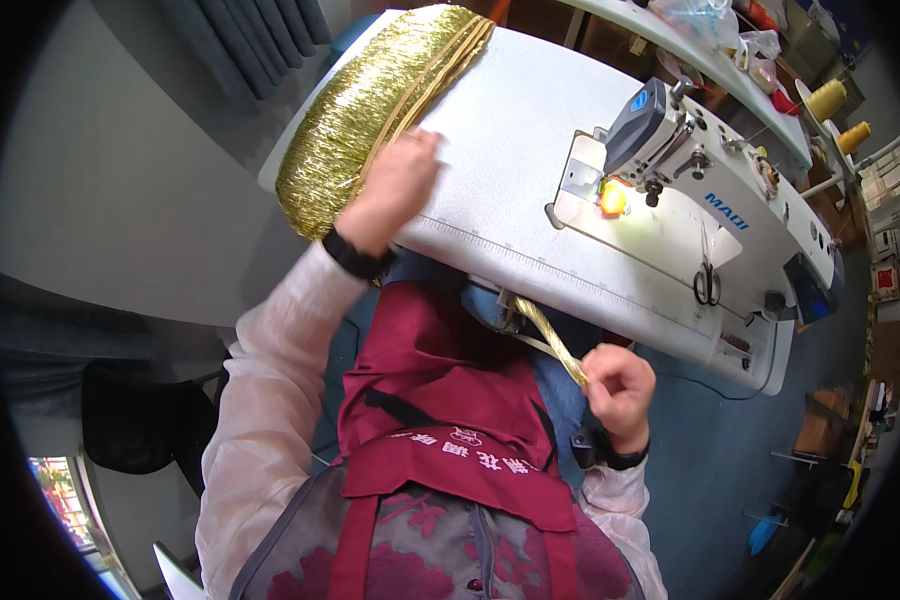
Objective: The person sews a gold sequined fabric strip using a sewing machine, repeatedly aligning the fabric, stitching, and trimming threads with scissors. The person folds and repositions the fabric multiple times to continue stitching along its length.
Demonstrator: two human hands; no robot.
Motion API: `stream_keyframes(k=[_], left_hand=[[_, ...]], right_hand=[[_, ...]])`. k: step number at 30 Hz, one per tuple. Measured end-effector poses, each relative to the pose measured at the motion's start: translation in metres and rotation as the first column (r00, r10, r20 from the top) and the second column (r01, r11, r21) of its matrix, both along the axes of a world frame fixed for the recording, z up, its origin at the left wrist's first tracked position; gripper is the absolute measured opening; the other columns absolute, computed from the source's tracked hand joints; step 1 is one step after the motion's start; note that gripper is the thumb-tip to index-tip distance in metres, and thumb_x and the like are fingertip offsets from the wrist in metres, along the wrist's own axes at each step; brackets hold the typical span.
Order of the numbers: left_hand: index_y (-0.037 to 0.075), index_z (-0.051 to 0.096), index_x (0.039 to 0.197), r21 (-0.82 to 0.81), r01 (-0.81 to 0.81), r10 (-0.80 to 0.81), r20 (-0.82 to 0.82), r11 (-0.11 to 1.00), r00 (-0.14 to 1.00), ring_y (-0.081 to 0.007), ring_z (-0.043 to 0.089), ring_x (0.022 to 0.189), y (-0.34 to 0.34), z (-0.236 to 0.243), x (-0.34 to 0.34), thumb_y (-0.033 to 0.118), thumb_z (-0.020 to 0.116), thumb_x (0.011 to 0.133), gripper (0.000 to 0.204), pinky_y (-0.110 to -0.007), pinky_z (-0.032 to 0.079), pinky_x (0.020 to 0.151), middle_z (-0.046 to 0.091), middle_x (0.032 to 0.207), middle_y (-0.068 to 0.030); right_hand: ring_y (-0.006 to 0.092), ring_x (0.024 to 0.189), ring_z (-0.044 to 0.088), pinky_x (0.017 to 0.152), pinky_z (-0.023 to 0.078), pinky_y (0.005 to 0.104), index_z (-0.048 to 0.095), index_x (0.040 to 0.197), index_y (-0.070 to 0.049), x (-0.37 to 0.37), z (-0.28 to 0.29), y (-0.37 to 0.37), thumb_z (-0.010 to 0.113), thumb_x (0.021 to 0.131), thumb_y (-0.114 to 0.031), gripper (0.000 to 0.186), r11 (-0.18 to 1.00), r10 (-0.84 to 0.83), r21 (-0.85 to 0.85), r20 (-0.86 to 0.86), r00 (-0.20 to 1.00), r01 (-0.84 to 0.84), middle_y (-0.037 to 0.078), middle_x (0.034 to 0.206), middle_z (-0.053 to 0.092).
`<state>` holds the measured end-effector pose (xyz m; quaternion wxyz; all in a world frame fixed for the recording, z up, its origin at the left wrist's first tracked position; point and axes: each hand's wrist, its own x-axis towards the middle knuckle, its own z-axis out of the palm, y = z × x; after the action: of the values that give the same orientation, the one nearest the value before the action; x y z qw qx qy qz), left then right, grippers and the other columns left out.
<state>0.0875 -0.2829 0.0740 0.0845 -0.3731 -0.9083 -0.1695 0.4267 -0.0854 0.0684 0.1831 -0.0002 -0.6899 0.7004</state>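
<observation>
Gold trim (pixel 380 105) lies in a big shiny pile on the far left end of the white bench (pixel 510 150). It looks soft and light, like ribbon, and it bends with no trouble. It may be a bit slippery, and the layers could slide apart if pushed hard. A flat press on top looks like a good way to keep the pile in place. A pinch on the thin edge looks best for one strip.

Left hand (pixel 395 185) rests on the near edge of the pile, fingers spread flat, pressing down. Its grip is wide and not closed around anything. Most of the pile sits just past this hand, away from the body.

Right hand (pixel 620 390) is low, below the front edge of the bench and near the lap. Its grip is narrow, pinching the end of one gold strip (pixel 550 340). That strip runs up from the pinch toward the bench edge. I cannot tell if it joins the big pile.

Up and to the right of this hand stands a sewing machine (pixel 700 170) with a small orange light (pixel 613 198). Scissors (pixel 707 275) lie on its base.
</observation>
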Motion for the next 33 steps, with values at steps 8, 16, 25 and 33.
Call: stream_keyframes(k=[8, 16, 25, 33], left_hand=[[-0.006, 0.057, 0.126, -0.156, -0.15, 0.164, 0.083, 0.976, 0.983, -0.042, 0.064, 0.115, -0.042, -0.038, -0.076, 0.014, 0.063, 0.095, 0.037, -0.046, 0.054, 0.096, 0.066, 0.117, -0.0265], [-0.004, 0.069, 0.113, 0.183, -0.143, 0.092, 0.264, 0.973, 0.96, -0.031, 0.071, 0.082, -0.061, -0.031, -0.095, -0.001, 0.066, 0.088, 0.025, -0.042, 0.055, 0.071, 0.072, 0.093, -0.0221], [0.003, 0.069, 0.107, 0.577, 0.114, -0.244, 0.154, 0.809, 0.957, -0.0105, 0.068, 0.083, -0.025, 0.048, 0.013, -0.007, 0.071, 0.089, 0.021, -0.027, 0.052, 0.066, 0.071, 0.093, -0.002], [0.006, 0.067, 0.1, 0.511, 0.477, -0.648, 0.23, 0.716, 0.726, -0.0338, 0.068, 0.09, 0.022, -0.043, 0.172, -0.006, 0.061, 0.087, 0.019, -0.041, 0.057, 0.073, 0.066, 0.097, -0.0109]], right_hand=[[0.0154, 0.06, 0.056, 0.057, 0.045, 0.0277, 0.062, 0.085, -0.001, 0.03, 0.012, 0.042, 0.072, 0.088, -0.004, 0.01, 0.997, -0.073, -0.019, -0.13, 0.989, 0.071, 0.007, 0.072, 0.06], [0.0125, 0.065, 0.057, 0.06, 0.045, 0.0246, 0.062, 0.089, -0.001, 0.044, 0.018, 0.065, 0.069, 0.087, -0.002, 0.007, 0.984, -0.121, 0.129, -0.015, 0.993, 0.122, 0.006, 0.077, 0.061], [0.0142, 0.074, 0.06, 0.068, 0.048, 0.0251, 0.062, 0.093, 0.0, 0.031, 0.02, 0.06, 0.064, 0.084, 0.006, 0.01, 0.982, -0.15, 0.119, 0.027, 0.988, 0.146, 0.008, 0.084, 0.061], [0.0145, 0.088, 0.061, 0.078, 0.051, 0.0267, 0.062, 0.09, -0.002, -0.015, 0.01, 0.057, 0.066, 0.082, 0.004, 0.011, 0.942, -0.18, 0.295, 0.052, 0.982, 0.157, 0.01, 0.111, 0.066]])
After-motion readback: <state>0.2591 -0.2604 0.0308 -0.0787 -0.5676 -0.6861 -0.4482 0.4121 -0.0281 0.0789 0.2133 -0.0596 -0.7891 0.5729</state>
